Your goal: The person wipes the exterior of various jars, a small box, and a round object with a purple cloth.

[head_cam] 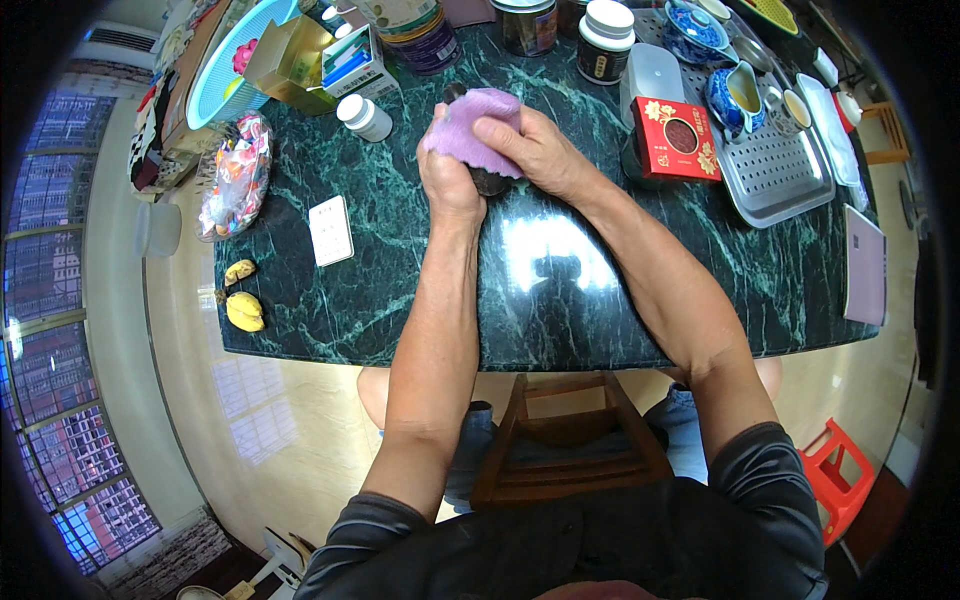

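A purple cloth [480, 131] is wrapped over a dark, rounded object [491, 182] above the green marble table [397, 300]. My left hand [454, 172] grips the object from the left side, its fingers mostly hidden behind it. My right hand [536, 146] presses the cloth against the object from the right, thumb on top. Only the dark lower end and a small dark tip at the top show past the cloth, so what the object is cannot be told. A white plastic bottle [364, 118] stands to the left of my hands.
Bananas [244, 311], a white card [331, 230] and a plastic container of wrapped sweets [238, 176] lie at left. A red box [677, 139], a perforated metal tray [780, 180] and blue-and-white porcelain [735, 97] stand at right. Jars [606, 41] line the back. A wooden chair [570, 450] is below.
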`<state>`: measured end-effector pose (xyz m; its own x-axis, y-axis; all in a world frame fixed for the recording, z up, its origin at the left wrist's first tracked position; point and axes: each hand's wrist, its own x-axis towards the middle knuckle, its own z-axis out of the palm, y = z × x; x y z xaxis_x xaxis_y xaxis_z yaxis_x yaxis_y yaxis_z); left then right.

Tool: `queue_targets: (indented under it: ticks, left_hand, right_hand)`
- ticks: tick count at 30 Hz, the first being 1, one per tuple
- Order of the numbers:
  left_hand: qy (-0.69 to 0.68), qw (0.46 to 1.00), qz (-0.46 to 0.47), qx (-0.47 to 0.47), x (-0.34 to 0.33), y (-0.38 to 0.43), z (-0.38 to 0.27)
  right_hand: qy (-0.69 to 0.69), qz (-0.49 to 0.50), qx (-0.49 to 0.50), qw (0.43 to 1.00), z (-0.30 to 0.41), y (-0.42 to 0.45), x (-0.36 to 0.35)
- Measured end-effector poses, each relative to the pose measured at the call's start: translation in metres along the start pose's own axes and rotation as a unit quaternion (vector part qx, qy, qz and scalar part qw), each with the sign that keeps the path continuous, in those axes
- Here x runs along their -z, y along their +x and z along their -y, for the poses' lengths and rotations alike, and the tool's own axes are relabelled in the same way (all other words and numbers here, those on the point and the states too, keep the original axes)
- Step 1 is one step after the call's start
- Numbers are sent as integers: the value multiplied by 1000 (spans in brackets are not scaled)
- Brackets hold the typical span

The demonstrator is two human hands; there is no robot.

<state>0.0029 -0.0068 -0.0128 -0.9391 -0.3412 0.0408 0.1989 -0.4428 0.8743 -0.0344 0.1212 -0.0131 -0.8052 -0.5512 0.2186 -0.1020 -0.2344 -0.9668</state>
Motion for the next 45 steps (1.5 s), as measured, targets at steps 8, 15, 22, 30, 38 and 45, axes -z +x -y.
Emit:
queue_targets:
  ticks: [8, 15, 22, 30, 38, 45]
  left_hand:
    - [114, 988, 9, -106, -6, -2, -9]
    - [119, 990, 16, -75, 4, 3, -3]
    - [207, 974, 37, -82, -2, -3, -5]
    - [-3, 999, 17, -38, 4, 1, 0]
    - [91, 991, 53, -79, 2, -1, 5]
    - [105, 989, 99, -29, -9, -6, -2]
  right_hand:
    - [-115, 18, 44, 992, -1, -3, 0]
    - [-74, -46, 17, 996, -11, 0, -4]
    - [-56, -108, -25, 992, -12, 1, 1]
    - [-103, -31, 22, 994, -7, -1, -3]
    - [-77, -76, 13, 994, -12, 1, -3]
    - [-18, -167, -21, 986, -10, 1, 4]
